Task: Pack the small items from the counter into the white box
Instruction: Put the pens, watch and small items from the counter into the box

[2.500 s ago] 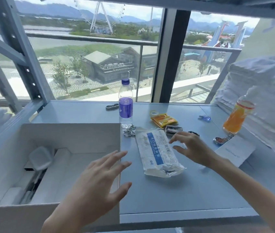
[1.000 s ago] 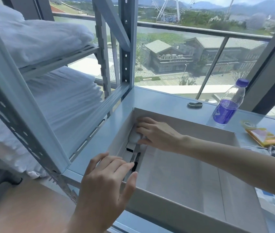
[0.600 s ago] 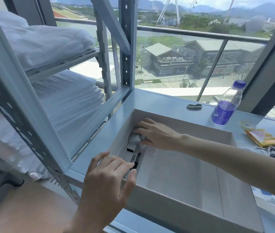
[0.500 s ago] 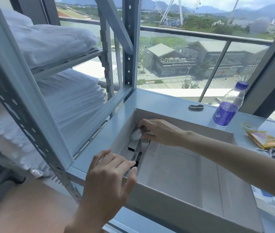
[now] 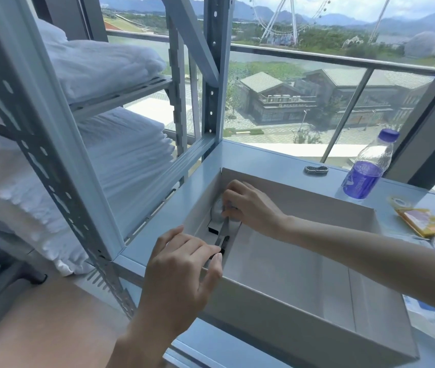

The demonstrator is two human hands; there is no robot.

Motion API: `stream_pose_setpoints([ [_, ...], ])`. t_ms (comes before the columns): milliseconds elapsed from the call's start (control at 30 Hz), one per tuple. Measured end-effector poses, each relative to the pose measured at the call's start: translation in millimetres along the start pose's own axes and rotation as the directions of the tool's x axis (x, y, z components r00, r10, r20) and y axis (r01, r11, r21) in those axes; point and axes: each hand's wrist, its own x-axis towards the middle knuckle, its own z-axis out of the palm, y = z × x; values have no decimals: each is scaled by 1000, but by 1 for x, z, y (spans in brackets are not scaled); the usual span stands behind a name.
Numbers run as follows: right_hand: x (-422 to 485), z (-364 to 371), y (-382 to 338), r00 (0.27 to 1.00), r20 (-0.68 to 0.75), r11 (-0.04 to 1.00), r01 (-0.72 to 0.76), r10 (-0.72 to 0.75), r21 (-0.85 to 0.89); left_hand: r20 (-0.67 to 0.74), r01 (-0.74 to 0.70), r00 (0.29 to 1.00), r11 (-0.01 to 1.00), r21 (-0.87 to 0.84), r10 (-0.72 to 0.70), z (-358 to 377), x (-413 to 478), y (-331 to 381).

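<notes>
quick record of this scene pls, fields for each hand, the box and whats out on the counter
left hand: rests on the white box, near left corner
right hand: inside the box, far left corner, fingers curled on a small pale item
on counter: water bottle, yellow packet, dark band
rack: folded towels

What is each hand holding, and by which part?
Right hand pinches a small pale item by its right side, inside the white box. Left hand only rests on the rim.
</notes>
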Motion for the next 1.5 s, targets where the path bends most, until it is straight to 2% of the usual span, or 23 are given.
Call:
stream_pose_setpoints([
  [200,-2,-11,5,997,72,992,-40,31,118,-4,-17,1000,1000,-8,17,0,-1,-2],
  [333,-4,-15,6,994,103,999,-23,20,28,-10,-28,1000,1000,-13,28,1,-1,-3],
  [433,-5,-17,6,991,105,996,-81,85,-36,-14,-36,999,999,-20,36,2,0,-4],
  [567,-10,-21,6,961,192,977,-177,197,-118,-31,-48,998,999,-26,47,2,0,-5],
  [667,-16,-32,2,966,200,980,-136,163,-144,-16,-65,998,998,13,65,2,0,-7],
  [767,-20,-50,3,990,112,982,-69,90,-177,2,-101,995,993,68,101,6,2,-2],
  [867,-26,-80,12,996,-64,978,-69,58,-196,10,-151,989,987,56,151,13,9,19],
  [933,-34,-103,29,974,-199,971,-143,103,-194,33,-199,980,980,-1,199,21,14,39],
  [1033,-42,-129,76,908,-298,939,-334,296,-85,84,-245,965,967,-69,250,34,22,72],
  [1067,-41,-133,94,881,-270,909,-414,388,-47,124,-235,962,969,-77,243,39,24,80],
  [1133,-35,-131,131,829,-55,822,-560,557,-102,272,-168,943,980,-102,190,36,31,97],
  [1200,-23,-121,155,733,224,764,-591,643,-259,326,-109,937,992,-65,124,34,38,105],
  [1267,-11,-106,172,619,400,736,-557,676,-385,286,-96,953,995,-18,98,34,38,103],
  [1333,-3,-90,193,553,469,725,-525,688,-445,313,-69,946,996,-61,85,33,34,103],
  [1500,3,-60,242,527,522,740,-429,671,-518,230,-52,972,998,-25,56,35,27,106],
])
